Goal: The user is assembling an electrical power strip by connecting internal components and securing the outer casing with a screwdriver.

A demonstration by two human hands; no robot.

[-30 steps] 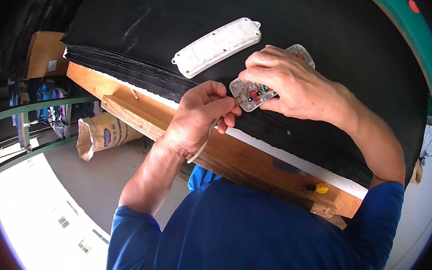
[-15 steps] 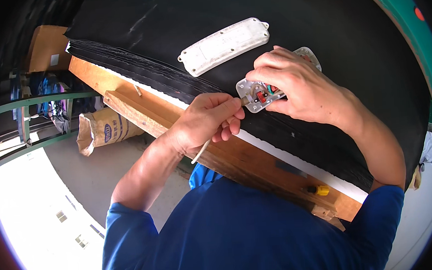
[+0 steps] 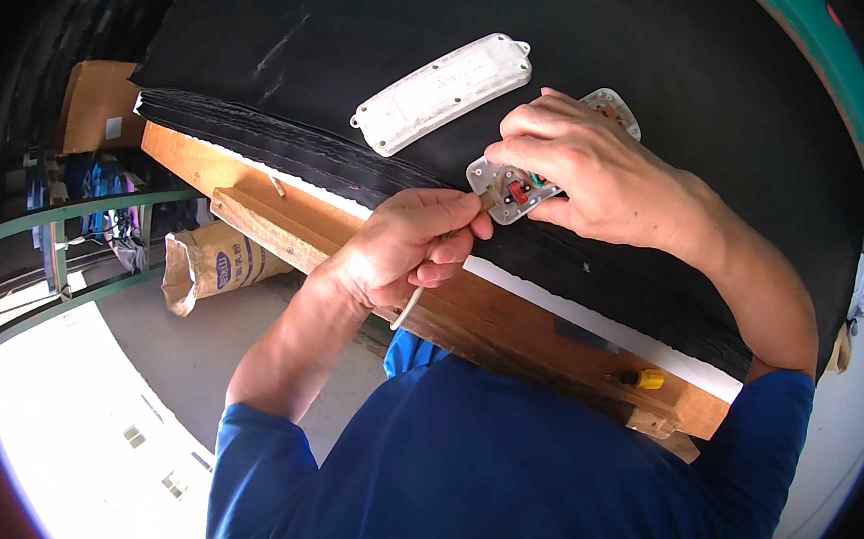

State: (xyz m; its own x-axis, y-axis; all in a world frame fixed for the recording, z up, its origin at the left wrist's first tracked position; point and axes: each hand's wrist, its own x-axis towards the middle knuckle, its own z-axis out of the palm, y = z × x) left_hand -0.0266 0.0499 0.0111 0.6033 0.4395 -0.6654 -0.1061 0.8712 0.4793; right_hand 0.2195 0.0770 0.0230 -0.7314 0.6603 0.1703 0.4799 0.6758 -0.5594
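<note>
An opened power strip [image 3: 491,177] lies in my right hand [image 3: 605,162], its inner side up. Red and green parts show near its left end, while the middle is hidden under my fingers. My right hand is closed round its edges. My left hand [image 3: 405,246] pinches the white cable [image 3: 407,309] right at the strip's left end; the cable's tail hangs below my palm. Just beyond the strip, its white back cover [image 3: 443,90] rests face down or up, I cannot tell which, on the black sheeting [image 3: 699,81].
Along the near edge runs a wooden beam [image 3: 495,310], where a yellow-handled tool [image 3: 648,379] lies at the right. At the left are a brown paper sack [image 3: 221,262] on the floor, a cardboard box [image 3: 100,104] and a green metal frame [image 3: 77,202].
Both hands keep their grip on the strip and cable. The view has shifted slightly; my left fingers have curled a little at the cable.
</note>
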